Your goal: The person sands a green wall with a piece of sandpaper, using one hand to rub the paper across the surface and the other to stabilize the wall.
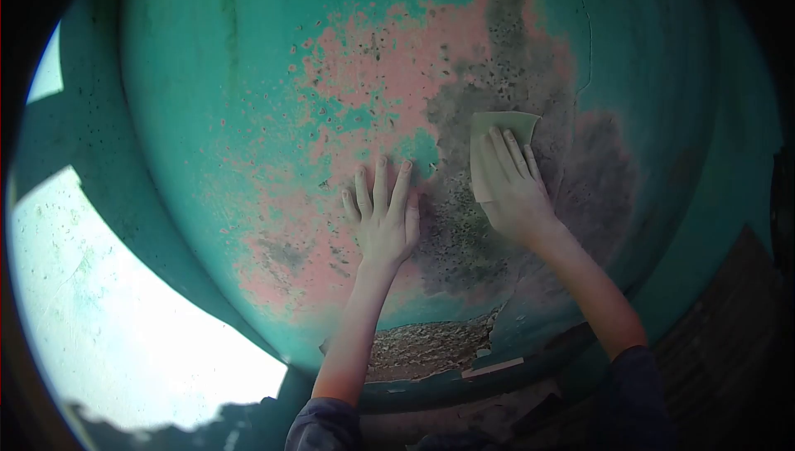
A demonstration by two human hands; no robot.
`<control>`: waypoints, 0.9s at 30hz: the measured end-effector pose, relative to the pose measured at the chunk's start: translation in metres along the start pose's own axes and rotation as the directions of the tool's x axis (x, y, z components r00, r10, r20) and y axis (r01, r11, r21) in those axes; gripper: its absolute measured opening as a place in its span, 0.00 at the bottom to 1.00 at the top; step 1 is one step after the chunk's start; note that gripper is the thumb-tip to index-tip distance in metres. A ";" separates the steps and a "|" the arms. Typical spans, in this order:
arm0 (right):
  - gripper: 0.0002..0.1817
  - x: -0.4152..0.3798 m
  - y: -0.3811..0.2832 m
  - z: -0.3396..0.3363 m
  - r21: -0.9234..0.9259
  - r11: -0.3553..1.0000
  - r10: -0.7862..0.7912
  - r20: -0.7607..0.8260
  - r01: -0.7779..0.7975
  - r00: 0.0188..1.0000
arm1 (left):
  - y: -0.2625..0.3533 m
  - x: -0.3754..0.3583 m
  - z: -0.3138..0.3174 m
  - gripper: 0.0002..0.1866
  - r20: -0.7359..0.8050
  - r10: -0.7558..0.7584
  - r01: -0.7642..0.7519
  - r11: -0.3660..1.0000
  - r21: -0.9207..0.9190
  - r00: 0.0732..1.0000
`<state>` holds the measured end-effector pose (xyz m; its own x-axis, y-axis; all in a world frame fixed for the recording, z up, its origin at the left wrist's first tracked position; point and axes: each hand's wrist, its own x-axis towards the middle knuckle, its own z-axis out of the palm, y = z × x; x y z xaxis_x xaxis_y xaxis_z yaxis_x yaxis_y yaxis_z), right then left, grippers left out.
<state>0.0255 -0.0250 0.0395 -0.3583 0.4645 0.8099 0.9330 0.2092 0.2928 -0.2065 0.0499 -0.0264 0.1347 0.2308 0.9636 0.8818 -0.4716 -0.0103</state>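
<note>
Left hand (384,226): I see it spread against the curved green surface (195,111).
Right hand (519,196): fingers nearly straight, laid over the sheet (521,122).
Sheet: right side, against the grey patch (460,124).

Along the curved green surface (248,62), I note a narrow passage between my left hand (383,223) and the sheet (505,123) beneath my right hand (520,198). Above both, a broad route is available. Lower access lies between my left forearm (358,331) and right forearm (588,285). Obstructions: a ragged-edged broken patch (431,350) and pale strip (493,367) below; a crack (590,45) at upper right.
</note>
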 end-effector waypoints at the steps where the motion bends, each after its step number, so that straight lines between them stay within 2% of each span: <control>1: 0.42 -0.011 -0.004 0.008 0.014 1.000 -0.011 0.051 0.011 0.999 | 0.002 0.001 -0.005 0.29 0.037 -0.021 0.023 0.998 -0.058 0.999; 2: 0.42 -0.020 -0.004 0.014 0.012 0.999 -0.037 0.062 0.036 0.997 | 0.005 0.002 -0.010 0.28 0.075 -0.040 0.048 0.992 -0.114 0.996; 6: 0.42 -0.026 0.005 0.008 0.022 0.999 -0.038 0.057 0.037 0.998 | 0.015 0.027 -0.026 0.28 0.102 -0.015 0.030 0.989 -0.147 0.995; 9: 0.43 0.004 0.029 -0.009 -0.012 0.999 0.044 -0.028 -0.044 0.999 | 0.024 0.072 -0.034 0.28 0.074 0.065 -0.048 0.976 -0.214 0.995; 11: 0.43 0.022 0.044 -0.018 -0.044 0.997 0.059 -0.132 -0.066 0.989 | 0.029 0.102 -0.038 0.28 0.027 0.152 -0.145 0.975 -0.169 0.988; 13: 0.42 0.028 0.043 -0.023 -0.056 0.997 0.039 -0.146 -0.047 0.989 | 0.028 0.130 -0.038 0.27 -0.021 0.161 -0.162 0.982 -0.098 0.987; 15: 0.41 0.027 0.036 -0.022 -0.038 0.998 -0.052 -0.095 0.049 0.994 | 0.022 0.153 -0.038 0.28 -0.062 0.210 -0.210 0.978 -0.002 0.976; 16: 0.41 0.028 0.033 -0.022 -0.025 0.993 -0.117 -0.091 0.115 0.989 | 0.021 0.158 -0.035 0.29 -0.108 0.215 -0.213 0.977 0.021 0.971; 17: 0.41 0.031 0.031 -0.021 -0.026 0.993 -0.119 -0.094 0.117 0.988 | 0.020 0.158 -0.031 0.29 -0.111 0.215 -0.213 0.977 0.023 0.970; 20: 0.40 0.059 0.019 -0.030 -0.033 0.993 -0.119 -0.136 0.115 0.984 | 0.015 0.155 -0.022 0.31 -0.174 0.236 -0.227 0.971 0.073 0.956; 22: 0.39 0.081 0.015 -0.039 -0.010 0.997 -0.083 -0.223 0.083 0.971 | 0.016 0.152 -0.022 0.32 -0.188 0.225 -0.212 0.973 0.087 0.956; 27: 0.40 0.070 0.004 -0.026 -0.007 0.998 -0.060 -0.233 0.060 0.971 | 0.015 0.150 -0.020 0.31 -0.194 0.193 -0.175 0.979 0.103 0.962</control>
<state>0.0054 -0.0142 0.1104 -0.3958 0.2374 0.8871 0.9101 0.2307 0.3443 -0.1821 0.0602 0.1233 0.2119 -0.0336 0.9767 0.8863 -0.4144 -0.2065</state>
